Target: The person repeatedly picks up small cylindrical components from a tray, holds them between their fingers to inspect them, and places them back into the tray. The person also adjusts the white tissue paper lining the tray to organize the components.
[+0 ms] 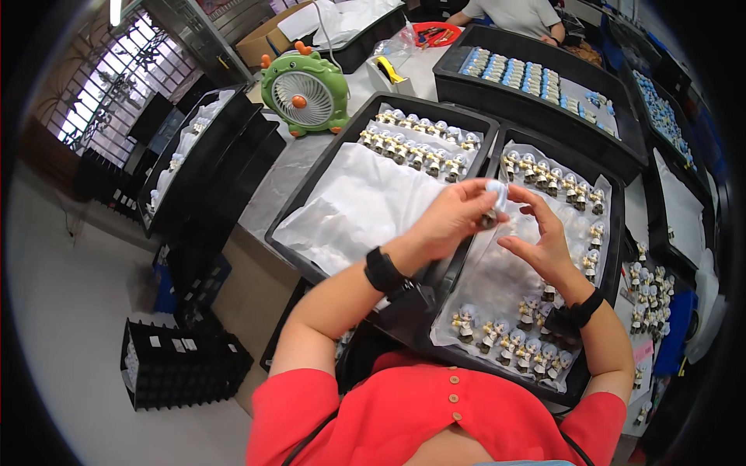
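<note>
My left hand pinches a small figurine with pale blue-white hair, held above the divide between two black trays. Beside it my right hand is open, thumb and fingers apart and curved toward the figurine. Below the right hand, the right tray is lined with thin white sheet and has similar figurines along its near, far and right sides. The left tray has rows of figurines at its far end, and white sheet covers the rest.
A green fan stands left of the trays, near a yellow-and-black tape dispenser. Another black tray of figurines lies beyond, with a person behind it. Loose figurines stand at right. Stacked black trays are at left.
</note>
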`<state>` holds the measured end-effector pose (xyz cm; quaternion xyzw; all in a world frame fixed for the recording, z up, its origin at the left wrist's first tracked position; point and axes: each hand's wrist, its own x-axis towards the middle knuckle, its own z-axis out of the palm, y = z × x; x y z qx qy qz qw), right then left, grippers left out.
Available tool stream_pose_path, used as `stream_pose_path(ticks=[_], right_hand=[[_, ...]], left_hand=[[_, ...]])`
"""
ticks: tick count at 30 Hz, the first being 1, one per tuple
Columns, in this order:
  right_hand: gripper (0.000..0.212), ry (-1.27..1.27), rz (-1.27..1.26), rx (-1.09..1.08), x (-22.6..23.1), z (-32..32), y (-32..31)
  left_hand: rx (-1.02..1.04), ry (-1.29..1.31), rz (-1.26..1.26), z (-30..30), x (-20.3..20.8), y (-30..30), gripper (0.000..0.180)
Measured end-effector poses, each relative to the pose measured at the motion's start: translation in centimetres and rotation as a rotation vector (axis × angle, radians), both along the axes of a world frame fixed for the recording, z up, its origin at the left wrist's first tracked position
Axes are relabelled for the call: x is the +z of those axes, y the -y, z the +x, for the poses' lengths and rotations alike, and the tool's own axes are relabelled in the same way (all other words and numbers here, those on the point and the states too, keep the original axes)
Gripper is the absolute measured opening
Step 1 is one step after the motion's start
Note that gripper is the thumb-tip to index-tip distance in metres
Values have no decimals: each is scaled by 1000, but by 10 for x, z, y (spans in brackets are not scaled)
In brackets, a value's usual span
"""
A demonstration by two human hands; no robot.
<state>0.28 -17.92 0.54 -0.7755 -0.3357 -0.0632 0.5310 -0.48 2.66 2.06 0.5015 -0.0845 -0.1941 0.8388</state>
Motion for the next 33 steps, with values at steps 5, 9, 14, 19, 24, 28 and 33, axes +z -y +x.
stream_pose_path(ticks=[5,9,14,19,24,28,33], right_hand=[[62,61,-30,-7,7,-4,3],[55,83,-18,15,7,-3,0],[49,94,-31,19,8,-3,-1],[39,98,-46,20,6,-2,0],[31,107,-65,20,8,-2,0],[26,95,-72,41,5,-1,0],[25,84,-76,47,3,0,0]], left_hand=[[502,352,763,52,11,-96,39],[661,161,1177,77,-31,-199,30],[322,196,1847,65,-49,-229,40],[66,65,2058,57,-35,-207,39],[273,256,2159,55,-18,-191,29],[259,219,2233,62,-24,-195,26],[126,218,2294,64,-19,-190,22]])
